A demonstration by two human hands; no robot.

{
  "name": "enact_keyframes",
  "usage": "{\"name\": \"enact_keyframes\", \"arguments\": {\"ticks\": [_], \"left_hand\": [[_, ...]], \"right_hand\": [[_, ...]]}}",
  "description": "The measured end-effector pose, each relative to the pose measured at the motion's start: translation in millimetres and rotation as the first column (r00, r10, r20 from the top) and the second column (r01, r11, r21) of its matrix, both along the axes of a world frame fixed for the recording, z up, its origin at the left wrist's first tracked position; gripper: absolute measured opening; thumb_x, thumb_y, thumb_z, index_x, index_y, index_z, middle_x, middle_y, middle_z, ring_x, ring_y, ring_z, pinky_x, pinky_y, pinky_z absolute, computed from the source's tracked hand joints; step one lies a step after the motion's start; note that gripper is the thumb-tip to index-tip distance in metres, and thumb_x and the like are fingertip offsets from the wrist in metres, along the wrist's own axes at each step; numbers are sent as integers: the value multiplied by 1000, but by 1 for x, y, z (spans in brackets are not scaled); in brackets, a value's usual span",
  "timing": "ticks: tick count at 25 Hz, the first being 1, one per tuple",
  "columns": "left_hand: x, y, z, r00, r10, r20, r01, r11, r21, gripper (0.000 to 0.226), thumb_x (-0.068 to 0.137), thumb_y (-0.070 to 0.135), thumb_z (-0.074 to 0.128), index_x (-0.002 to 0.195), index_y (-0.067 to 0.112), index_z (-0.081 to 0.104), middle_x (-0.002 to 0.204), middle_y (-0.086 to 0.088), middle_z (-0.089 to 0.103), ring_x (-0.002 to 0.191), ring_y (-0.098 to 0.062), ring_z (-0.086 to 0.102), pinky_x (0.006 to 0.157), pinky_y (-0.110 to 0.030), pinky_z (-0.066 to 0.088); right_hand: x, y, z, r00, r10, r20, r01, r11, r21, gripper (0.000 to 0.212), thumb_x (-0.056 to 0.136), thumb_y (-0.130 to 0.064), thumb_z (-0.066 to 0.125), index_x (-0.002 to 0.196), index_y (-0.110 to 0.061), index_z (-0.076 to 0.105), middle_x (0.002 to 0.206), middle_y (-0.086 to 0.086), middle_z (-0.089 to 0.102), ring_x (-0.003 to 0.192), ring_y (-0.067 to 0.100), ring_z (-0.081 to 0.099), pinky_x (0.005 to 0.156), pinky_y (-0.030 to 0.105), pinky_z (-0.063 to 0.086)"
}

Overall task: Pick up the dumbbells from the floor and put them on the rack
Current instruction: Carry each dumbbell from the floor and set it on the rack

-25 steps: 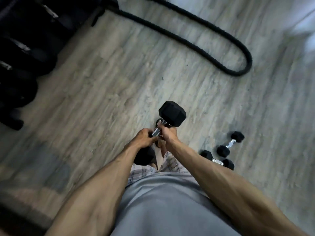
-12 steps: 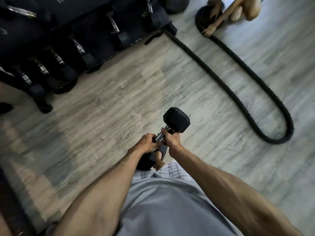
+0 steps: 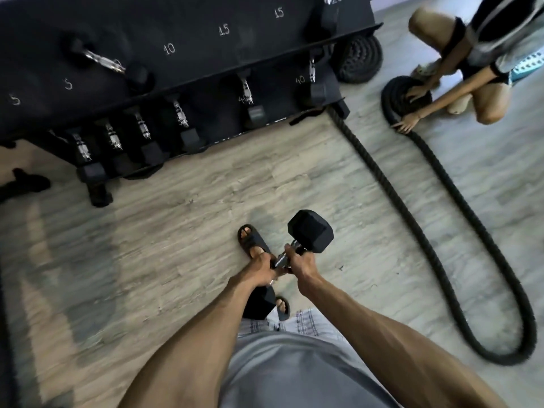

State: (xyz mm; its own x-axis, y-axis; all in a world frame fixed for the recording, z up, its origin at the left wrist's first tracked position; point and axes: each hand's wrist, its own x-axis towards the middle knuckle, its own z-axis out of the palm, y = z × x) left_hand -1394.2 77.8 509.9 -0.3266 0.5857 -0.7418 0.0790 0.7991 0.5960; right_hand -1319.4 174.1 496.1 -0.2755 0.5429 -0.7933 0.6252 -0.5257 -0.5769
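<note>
A black hex dumbbell (image 3: 310, 231) with a chrome handle hangs in front of me, held above the floor. My left hand (image 3: 259, 267) and my right hand (image 3: 301, 262) both grip its handle, side by side. Its far head points up and away; its near head (image 3: 259, 303) sits below my left wrist. The black dumbbell rack (image 3: 191, 39) fills the upper left, with chalk numbers on its top shelf. One dumbbell (image 3: 103, 61) lies on that top shelf, and several more (image 3: 144, 131) line the lower shelf.
A thick black battle rope (image 3: 459, 231) loops across the floor on the right, starting at the rack's corner. A crouching person (image 3: 471, 63) at the upper right coils its other end. My sandalled feet (image 3: 250, 240) stand on pale wood flooring.
The view has swung up and left, so the rack now fills the top. The two small dumbbells on the floor have left the view. Both hands still hold the same dumbbell.
</note>
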Motion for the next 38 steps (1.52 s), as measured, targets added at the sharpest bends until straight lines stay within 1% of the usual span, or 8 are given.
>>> {"name": "enact_keyframes", "arguments": {"ticks": [2, 5, 11, 16, 20, 27, 33, 38], "left_hand": [[-42, 22, -6, 999, 23, 23, -24, 1000, 2, 33, 85, 33, 72, 98, 3, 69, 93, -18, 71, 87, -29, 68, 75, -35, 53], [-110, 60, -4, 996, 83, 45, -83, 997, -7, 30, 87, 31, 70, 103, 6, 68, 99, -15, 73, 85, -24, 65, 72, -29, 45], [-236, 115, 14, 985, 165, 43, -166, 986, 24, 19, 88, 32, 67, 82, 15, 61, 70, 1, 64, 61, -11, 59, 54, -21, 40], [-331, 155, 15, 976, 218, 25, -219, 975, 37, 27, 83, 34, 69, 82, 8, 66, 73, -7, 68, 66, -18, 62, 67, -36, 53], [-407, 190, 14, 957, 291, 20, -291, 956, 25, 18, 82, 28, 72, 85, 11, 68, 77, -6, 68, 74, -20, 65, 73, -35, 53], [-531, 250, 15, 916, 400, 0, -400, 916, -41, 25, 82, 39, 72, 70, 22, 58, 76, -3, 66, 75, -22, 64, 67, -31, 46], [-619, 281, 17, 885, 465, -22, -466, 884, -36, 32, 82, 44, 71, 92, 14, 68, 88, -7, 72, 86, -24, 70, 72, -34, 51], [-680, 291, 7, 880, 474, 10, -474, 880, -35, 31, 85, 46, 67, 91, 15, 68, 84, -4, 71, 80, -20, 68, 63, -27, 46]], "right_hand": [[-43, 24, 4, 999, 36, -11, -36, 999, 7, 16, 90, -23, 64, 79, -13, 57, 79, 13, 61, 79, 30, 63, 81, 59, 56], [-116, 64, 12, 995, 100, -20, -98, 992, 75, 12, 92, -19, 62, 92, -10, 55, 80, 8, 58, 81, 26, 59, 82, 51, 55], [-247, 125, 32, 972, 234, -32, -229, 966, 124, 16, 93, -22, 63, 99, -9, 55, 88, 8, 59, 85, 24, 58, 78, 40, 50], [-343, 172, -12, 960, 278, 28, -279, 956, 86, 49, 76, -56, 70, 96, -12, 61, 94, 19, 68, 87, 35, 67, 81, 50, 57], [-429, 207, 17, 950, 308, -60, -299, 946, 124, 32, 90, -29, 66, 110, -4, 64, 97, 13, 69, 87, 24, 64, 78, 37, 53], [-565, 271, 14, 899, 438, -21, -433, 894, 114, 26, 89, -35, 65, 97, -11, 65, 95, 11, 70, 94, 28, 67, 90, 46, 54], [-662, 308, 13, 869, 492, -47, -489, 870, 62, 38, 89, -39, 63, 84, -2, 71, 84, 12, 74, 88, 27, 70, 91, 44, 55], [-724, 318, 9, 864, 503, 2, -501, 861, 89, 30, 92, -32, 63, 66, -19, 65, 70, 3, 71, 84, 24, 71, 89, 42, 56]]}}
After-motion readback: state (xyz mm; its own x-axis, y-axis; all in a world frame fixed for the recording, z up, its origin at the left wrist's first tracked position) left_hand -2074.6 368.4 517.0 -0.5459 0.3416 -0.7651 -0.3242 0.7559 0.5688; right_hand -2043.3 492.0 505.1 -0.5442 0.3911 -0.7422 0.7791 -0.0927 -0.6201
